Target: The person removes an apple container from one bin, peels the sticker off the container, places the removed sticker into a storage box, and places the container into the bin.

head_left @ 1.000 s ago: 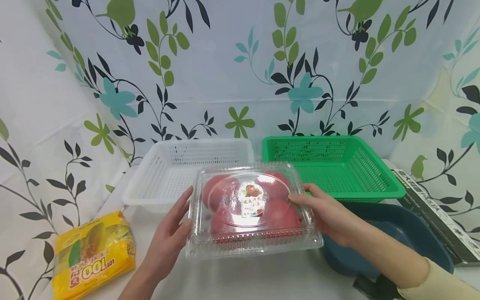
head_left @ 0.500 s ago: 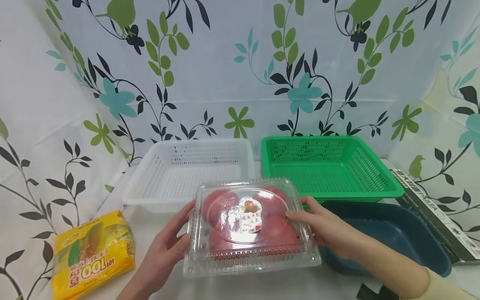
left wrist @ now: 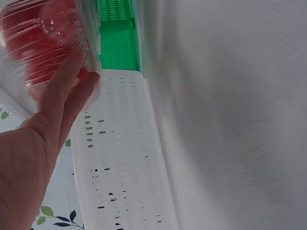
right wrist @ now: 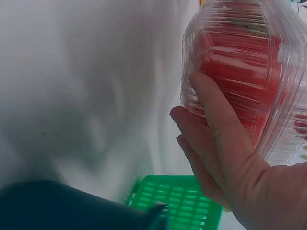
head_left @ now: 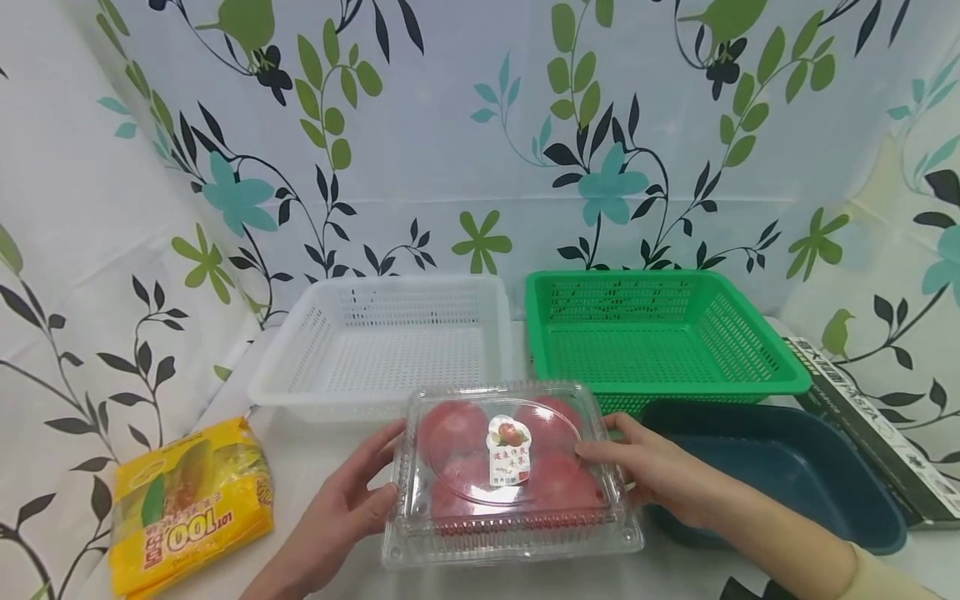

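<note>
Between my two hands is a clear plastic clamshell box (head_left: 510,537) of red apples, its lid closed and a white label (head_left: 509,454) on top. My left hand (head_left: 341,504) holds the box's left side, thumb toward the near corner. In the left wrist view, fingers (left wrist: 60,88) of that hand lie along the ribbed underside. My right hand (head_left: 667,475) grips the right side with the thumb over the lid edge. Its other fingers (right wrist: 218,112) reach under the box in the right wrist view.
A white basket (head_left: 262,387) and a green basket (head_left: 675,389) stand behind the box. A dark blue basin (head_left: 780,475) sits at the right, beside a long black carton (head_left: 881,442). A yellow food bag (head_left: 191,508) lies at the left. A patterned cloth (head_left: 420,125) hangs behind.
Both hands have brought the apple box down and nearer to me in the head view. More of the white basket shows now. The grip looks the same.
</note>
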`<state>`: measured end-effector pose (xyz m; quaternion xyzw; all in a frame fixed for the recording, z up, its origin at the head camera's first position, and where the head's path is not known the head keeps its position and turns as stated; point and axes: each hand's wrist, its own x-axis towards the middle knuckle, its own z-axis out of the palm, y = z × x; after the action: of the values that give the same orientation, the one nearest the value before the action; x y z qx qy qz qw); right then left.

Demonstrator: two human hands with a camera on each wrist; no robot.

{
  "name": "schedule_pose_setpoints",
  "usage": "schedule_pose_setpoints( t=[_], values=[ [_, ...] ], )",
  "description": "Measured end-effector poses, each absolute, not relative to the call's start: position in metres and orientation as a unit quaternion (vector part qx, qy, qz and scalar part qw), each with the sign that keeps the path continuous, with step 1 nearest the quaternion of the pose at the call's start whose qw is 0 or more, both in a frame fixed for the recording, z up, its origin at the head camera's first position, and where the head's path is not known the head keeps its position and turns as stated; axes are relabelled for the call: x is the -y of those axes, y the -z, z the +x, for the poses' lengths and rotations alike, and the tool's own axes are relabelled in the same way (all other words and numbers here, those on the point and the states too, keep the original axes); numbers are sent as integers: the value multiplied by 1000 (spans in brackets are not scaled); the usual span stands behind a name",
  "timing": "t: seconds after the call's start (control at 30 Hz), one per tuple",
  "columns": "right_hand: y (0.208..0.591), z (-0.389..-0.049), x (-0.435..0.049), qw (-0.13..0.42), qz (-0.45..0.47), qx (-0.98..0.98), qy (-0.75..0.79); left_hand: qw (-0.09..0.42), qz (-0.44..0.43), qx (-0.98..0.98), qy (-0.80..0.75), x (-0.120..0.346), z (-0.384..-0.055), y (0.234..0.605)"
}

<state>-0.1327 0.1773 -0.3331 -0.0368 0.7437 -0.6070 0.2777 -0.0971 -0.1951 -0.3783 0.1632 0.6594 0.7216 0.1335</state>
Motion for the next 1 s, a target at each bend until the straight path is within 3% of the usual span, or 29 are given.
schedule_pose_setpoints(
  t=[0.5,1.0],
  values=[
    [350,-132,-182,294,-27,-720,628,196,150,-662,-708,196,-98,382],
    [360,-141,-177,300,-7,-731,613,219,118,-676,-694,194,-115,392]
  ],
)
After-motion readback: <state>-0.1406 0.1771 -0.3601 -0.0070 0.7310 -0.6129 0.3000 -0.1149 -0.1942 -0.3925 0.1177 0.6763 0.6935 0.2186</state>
